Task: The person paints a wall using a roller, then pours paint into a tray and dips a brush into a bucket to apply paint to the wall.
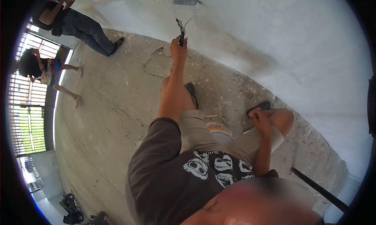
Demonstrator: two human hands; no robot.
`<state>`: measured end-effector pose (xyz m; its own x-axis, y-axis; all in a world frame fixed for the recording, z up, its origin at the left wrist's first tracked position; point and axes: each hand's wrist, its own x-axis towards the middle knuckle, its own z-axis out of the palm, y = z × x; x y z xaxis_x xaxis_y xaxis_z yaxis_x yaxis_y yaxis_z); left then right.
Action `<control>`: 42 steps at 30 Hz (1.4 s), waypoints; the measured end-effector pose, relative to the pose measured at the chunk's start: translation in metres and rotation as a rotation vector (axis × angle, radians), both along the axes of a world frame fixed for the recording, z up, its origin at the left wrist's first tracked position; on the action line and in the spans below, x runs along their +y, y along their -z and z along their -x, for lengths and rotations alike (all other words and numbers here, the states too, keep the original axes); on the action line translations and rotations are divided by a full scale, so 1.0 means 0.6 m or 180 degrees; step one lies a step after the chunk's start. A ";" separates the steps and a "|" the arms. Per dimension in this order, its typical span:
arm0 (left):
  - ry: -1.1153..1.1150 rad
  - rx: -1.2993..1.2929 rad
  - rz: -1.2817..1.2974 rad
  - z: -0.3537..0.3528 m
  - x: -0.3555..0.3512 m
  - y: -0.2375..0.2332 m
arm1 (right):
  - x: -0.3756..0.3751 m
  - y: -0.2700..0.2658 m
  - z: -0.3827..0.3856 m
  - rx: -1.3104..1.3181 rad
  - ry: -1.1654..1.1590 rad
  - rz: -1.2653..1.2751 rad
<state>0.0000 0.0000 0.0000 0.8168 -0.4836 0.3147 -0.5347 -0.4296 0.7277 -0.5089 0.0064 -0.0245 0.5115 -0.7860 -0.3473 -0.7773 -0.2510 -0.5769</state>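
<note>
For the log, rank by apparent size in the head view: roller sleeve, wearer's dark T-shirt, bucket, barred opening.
Largest to smallest as they look:
1. Dark T-shirt
2. Barred opening
3. Bucket, visible part only
4. Roller sleeve

The T-shirt is very near the camera, which enlarges it.

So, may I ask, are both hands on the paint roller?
No, only the left hand grips the paint roller, while the right hand is down near a shoe.

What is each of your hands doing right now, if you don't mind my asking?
Left hand: closed around the paint roller's handle.
Right hand: by the shoe; open or closed, I can't tell.
</note>
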 end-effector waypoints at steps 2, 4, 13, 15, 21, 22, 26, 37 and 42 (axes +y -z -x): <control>0.0082 -0.0198 0.0379 -0.004 0.000 0.006 | 0.004 -0.009 -0.001 -0.0144 -0.0120 0.0057; 0.0114 -0.0092 0.0349 0.010 0.004 0.025 | 0.012 -0.004 0.019 -0.0136 -0.0087 0.0030; 0.0185 0.0088 0.0533 -0.016 -0.023 0.007 | -0.005 -0.006 -0.019 -0.0206 0.0001 0.0072; 0.0105 -0.0224 0.0519 -0.007 -0.024 0.004 | -0.003 -0.011 -0.020 -0.0172 -0.0008 0.0051; 0.0055 -0.0469 0.0541 0.031 -0.023 0.001 | 0.005 -0.023 -0.018 0.0040 0.0021 0.0078; 0.0037 -0.0478 0.0340 0.030 -0.024 0.008 | 0.005 -0.024 -0.018 0.0013 0.0024 0.0053; -0.0042 -0.0442 0.0033 0.039 -0.028 0.015 | 0.006 -0.027 -0.020 -0.0009 0.0016 -0.0025; -0.0148 -0.0518 0.0192 0.052 -0.029 0.012 | 0.014 -0.044 -0.024 0.0001 0.0039 -0.0029; -0.0103 -0.0499 0.0276 0.050 -0.032 0.020 | 0.013 -0.029 -0.018 -0.0186 0.0061 -0.0054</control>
